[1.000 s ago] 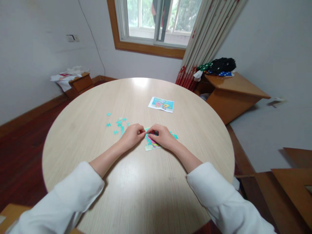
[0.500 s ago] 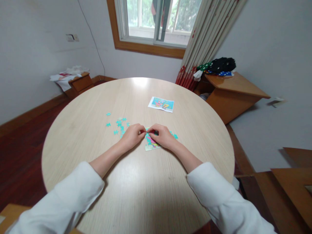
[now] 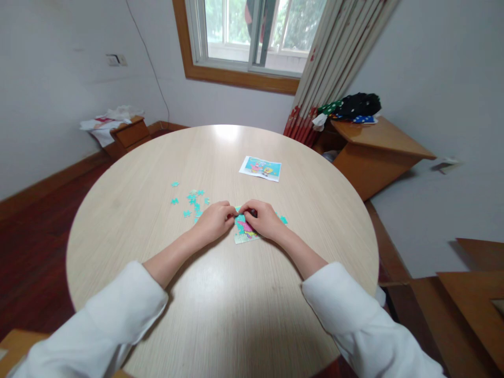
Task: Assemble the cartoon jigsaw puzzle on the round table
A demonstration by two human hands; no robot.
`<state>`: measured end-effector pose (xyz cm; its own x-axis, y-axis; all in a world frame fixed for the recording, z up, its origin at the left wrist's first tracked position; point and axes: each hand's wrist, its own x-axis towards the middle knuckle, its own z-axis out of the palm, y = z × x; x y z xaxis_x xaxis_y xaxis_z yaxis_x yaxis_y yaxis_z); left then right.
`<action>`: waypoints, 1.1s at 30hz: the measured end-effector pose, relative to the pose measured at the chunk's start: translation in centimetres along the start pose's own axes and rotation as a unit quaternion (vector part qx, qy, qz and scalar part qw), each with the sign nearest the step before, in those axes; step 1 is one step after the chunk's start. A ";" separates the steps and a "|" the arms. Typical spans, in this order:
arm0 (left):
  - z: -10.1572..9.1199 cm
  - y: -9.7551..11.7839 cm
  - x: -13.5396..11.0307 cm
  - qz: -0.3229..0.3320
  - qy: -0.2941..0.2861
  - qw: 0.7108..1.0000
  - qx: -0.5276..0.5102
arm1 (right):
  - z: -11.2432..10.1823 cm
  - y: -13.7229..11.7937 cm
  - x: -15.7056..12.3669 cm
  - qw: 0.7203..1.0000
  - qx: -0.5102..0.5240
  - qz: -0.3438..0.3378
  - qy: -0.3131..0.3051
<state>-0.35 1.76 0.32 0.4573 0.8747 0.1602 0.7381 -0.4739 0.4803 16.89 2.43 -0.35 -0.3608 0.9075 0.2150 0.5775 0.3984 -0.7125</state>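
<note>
A partly joined jigsaw puzzle (image 3: pixel 247 236) in teal, pink and yellow lies on the round table, its right part covered by my right hand (image 3: pixel 260 218). That hand is closed, thumb and forefinger pinched at the puzzle's upper left edge on a small teal puzzle piece (image 3: pixel 237 209), mostly hidden. My left hand (image 3: pixel 216 218) is closed at the puzzle's left edge, its fingertips almost meeting the right ones; whatever they hold is hidden. Several loose teal puzzle pieces (image 3: pixel 192 201) are scattered beyond and left of my left hand. Another loose piece (image 3: pixel 284 220) shows right of my right hand.
The pale round table (image 3: pixel 220 304) fills the middle of the view. A printed picture card (image 3: pixel 260 169) lies farther back on it. Behind the table are a curtain (image 3: pixel 326 58) and a wooden cabinet (image 3: pixel 378 147) with cloths on top.
My left fingers have drawn closer together and lowered slightly at the puzzle's edge. The right hand stays almost where it was; the puzzle and loose pieces have not visibly moved.
</note>
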 end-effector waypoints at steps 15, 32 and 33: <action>0.1 -0.3 -0.3 0.054 -0.014 0.998 0.023 | 0.3 0.6 0.1 0.999 0.026 -0.001 0.021; -0.9 -2.4 -0.1 -0.014 0.124 0.992 0.009 | -2.0 0.5 -0.6 0.991 -0.075 -0.088 -0.070; -1.2 -2.7 -0.1 -0.025 0.135 0.991 0.004 | -2.0 0.4 -0.7 0.988 -0.089 -0.085 -0.091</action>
<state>-2.98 3.05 0.03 0.2712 0.8922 0.3613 0.7617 -0.4284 0.4861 18.87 2.24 0.55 -0.5803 0.7929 0.1857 0.6111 0.5748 -0.5442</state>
